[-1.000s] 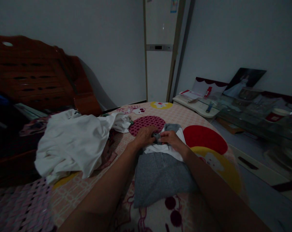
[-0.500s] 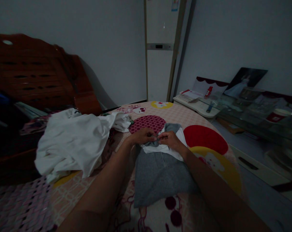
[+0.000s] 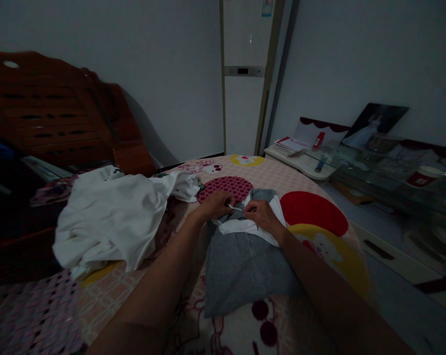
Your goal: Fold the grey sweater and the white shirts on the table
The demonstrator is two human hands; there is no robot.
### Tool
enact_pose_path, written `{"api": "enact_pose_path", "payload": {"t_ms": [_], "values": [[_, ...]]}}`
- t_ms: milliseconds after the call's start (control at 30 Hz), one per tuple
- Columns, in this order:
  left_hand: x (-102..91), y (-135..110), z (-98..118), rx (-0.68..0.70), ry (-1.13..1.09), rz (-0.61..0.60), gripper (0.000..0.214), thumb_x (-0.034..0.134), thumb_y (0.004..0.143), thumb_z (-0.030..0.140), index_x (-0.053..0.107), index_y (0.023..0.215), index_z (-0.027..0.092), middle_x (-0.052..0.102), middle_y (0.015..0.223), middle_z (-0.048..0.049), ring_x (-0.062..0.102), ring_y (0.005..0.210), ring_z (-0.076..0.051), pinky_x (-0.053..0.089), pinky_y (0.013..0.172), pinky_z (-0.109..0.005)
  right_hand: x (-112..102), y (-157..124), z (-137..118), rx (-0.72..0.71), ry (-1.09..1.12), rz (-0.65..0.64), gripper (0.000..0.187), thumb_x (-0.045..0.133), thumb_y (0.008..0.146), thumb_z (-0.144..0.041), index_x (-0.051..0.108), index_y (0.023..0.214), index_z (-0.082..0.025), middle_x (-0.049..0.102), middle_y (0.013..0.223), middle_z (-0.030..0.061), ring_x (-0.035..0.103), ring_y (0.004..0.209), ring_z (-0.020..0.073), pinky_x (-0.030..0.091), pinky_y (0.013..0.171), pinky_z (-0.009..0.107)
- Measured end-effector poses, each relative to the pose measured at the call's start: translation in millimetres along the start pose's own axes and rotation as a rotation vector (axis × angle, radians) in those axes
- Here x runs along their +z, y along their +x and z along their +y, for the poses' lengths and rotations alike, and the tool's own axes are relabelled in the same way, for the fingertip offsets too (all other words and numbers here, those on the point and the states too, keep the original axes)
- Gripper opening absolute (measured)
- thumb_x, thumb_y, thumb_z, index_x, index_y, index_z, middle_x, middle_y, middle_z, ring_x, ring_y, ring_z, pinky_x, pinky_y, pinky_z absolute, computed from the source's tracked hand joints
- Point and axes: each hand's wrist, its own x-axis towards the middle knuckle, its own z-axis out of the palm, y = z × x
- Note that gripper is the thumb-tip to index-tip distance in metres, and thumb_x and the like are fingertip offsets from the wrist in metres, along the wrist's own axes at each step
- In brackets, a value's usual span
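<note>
Grey knit sweater [image 3: 245, 266] lay flat on the bed's patterned cover [image 3: 319, 217], collar end away from the person, so both arms stretched forward over it. Left hand [image 3: 217, 204] and right hand [image 3: 259, 214] met at the white collar [image 3: 245, 226], each pinching its fabric with curled fingers, a short strip taut between them. White garment heap [image 3: 108, 217] lay to the left.

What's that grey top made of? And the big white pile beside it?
The grey top looks like knitted wool or similar yarn: fine ribbed rows, matte. Its white collar, pinched by the left hand and right hand, looks like smooth woven cloth. The white pile seems thin cotton: it crumples in soft folds. Dim light leaves this open.
</note>
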Motion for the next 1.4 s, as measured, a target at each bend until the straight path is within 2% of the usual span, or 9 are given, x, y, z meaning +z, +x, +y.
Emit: {"api": "enact_pose_path", "payload": {"t_ms": [133, 300, 400, 533, 800, 1000, 1200, 1300, 1400], "values": [[6.1, 2, -3, 0.028, 0.08, 0.095, 0.015, 0.064, 0.073, 0.015, 0.068, 0.087, 0.019, 0.071, 0.087, -0.0022, 0.062, 0.082, -0.018, 0.04, 0.07, -0.025, -1, 0, -7, -0.103, -0.057, 0.045, 0.014, 0.07, 0.069, -0.014, 0.062, 0.059, -0.019, 0.061, 0.066, 0.0003, 0.054, 0.066, 0.0145, 0.04, 0.063, 0.027], [5.1, -1, -2, 0.056, -0.102, -0.001, 0.017, 0.066, 0.077, 0.022, 0.073, 0.093, 0.021, 0.075, 0.096, -0.0013, 0.066, 0.09, -0.017, 0.045, 0.078, -0.023, 0, -1, -12, -0.118, -0.059, 0.036, 0.015, 0.071, 0.068, -0.013, 0.062, 0.059, -0.02, 0.06, 0.064, -0.0007, 0.053, 0.064, 0.0139, 0.039, 0.063, 0.027], [3.5, -1, -5, 0.061, -0.245, -0.067, 0.013, 0.066, 0.079, 0.026, 0.075, 0.087, 0.021, 0.075, 0.093, -0.0008, 0.066, 0.091, -0.017, 0.046, 0.08, -0.023, 0, -2, -11, -0.078, -0.021, 0.01, 0.007, 0.072, 0.069, -0.014, 0.067, 0.069, -0.019, 0.062, 0.066, -0.0014, 0.052, 0.062, 0.0128, 0.039, 0.061, 0.026], [3.8, -1, -9, 0.088, -0.336, -0.044, 0.016, 0.064, 0.081, 0.029, 0.073, 0.089, 0.019, 0.073, 0.092, -0.0014, 0.064, 0.088, -0.016, 0.047, 0.08, -0.025, 0, -1, -5, -0.056, 0.062, -0.057, 0.017, 0.073, 0.072, -0.024, 0.074, 0.088, -0.019, 0.067, 0.075, 0.0002, 0.053, 0.064, 0.0132, 0.04, 0.06, 0.026], [-7.6, -1, 10, 0.026, -0.19, 0.25, 0.019, 0.067, 0.078, 0.029, 0.069, 0.093, 0.017, 0.066, 0.088, -0.0018, 0.056, 0.076, -0.015, 0.043, 0.069, -0.025, -4, 1, 1, 0.167, 0.408, -0.06, 0.016, 0.075, 0.068, -0.033, 0.07, 0.072, -0.018, 0.057, 0.056, -0.0038, 0.047, 0.048, 0.0094, 0.034, 0.047, 0.023], [-2.7, 1, 21, 0.087, -0.072, 0.115, 0.031, 0.07, 0.077, 0.047, 0.067, 0.085, 0.017, 0.066, 0.079, -0.0018, 0.056, 0.071, -0.016, 0.038, 0.063, -0.025, -6, 0, -2, 0.177, 0.523, -0.027, 0.014, 0.075, 0.067, -0.031, 0.069, 0.07, -0.019, 0.057, 0.052, -0.0041, 0.049, 0.045, 0.0092, 0.038, 0.046, 0.023], [1.1, 5, 13, -0.048, 0.106, 0.182, 0.014, 0.059, 0.082, 0.027, 0.07, 0.083, 0.018, 0.069, 0.079, -0.005, 0.061, 0.077, -0.02, 0.041, 0.069, -0.029, -7, 3, 2, 0.153, 0.536, 0.13, 0.031, 0.074, 0.068, -0.036, 0.075, 0.093, -0.018, 0.069, 0.07, 0.0018, 0.06, 0.056, 0.013, 0.046, 0.051, 0.025], [-2.8, 3, -9, -0.244, 0.084, 0.311, 0.017, 0.058, 0.083, 0.026, 0.071, 0.088, 0.018, 0.072, 0.085, -0.0057, 0.064, 0.085, -0.022, 0.044, 0.075, -0.029, -9, 8, 13, 0.169, 0.448, 0.306, 0.03, 0.069, 0.07, -0.038, 0.074, 0.093, -0.019, 0.073, 0.084, 0.0046, 0.062, 0.06, 0.014, 0.048, 0.053, 0.027], [1.1, -1, -38, -0.449, -0.033, 0.415, 0.024, 0.06, 0.079, 0.02, 0.071, 0.1, 0.019, 0.074, 0.096, -0.0048, 0.066, 0.092, -0.021, 0.047, 0.078, -0.028, -9, 11, 25, 0.186, 0.272, 0.399, 0.021, 0.065, 0.073, -0.035, 0.073, 0.086, -0.021, 0.072, 0.081, 0.0042, 0.064, 0.063, 0.0164, 0.051, 0.06, 0.03]]}}
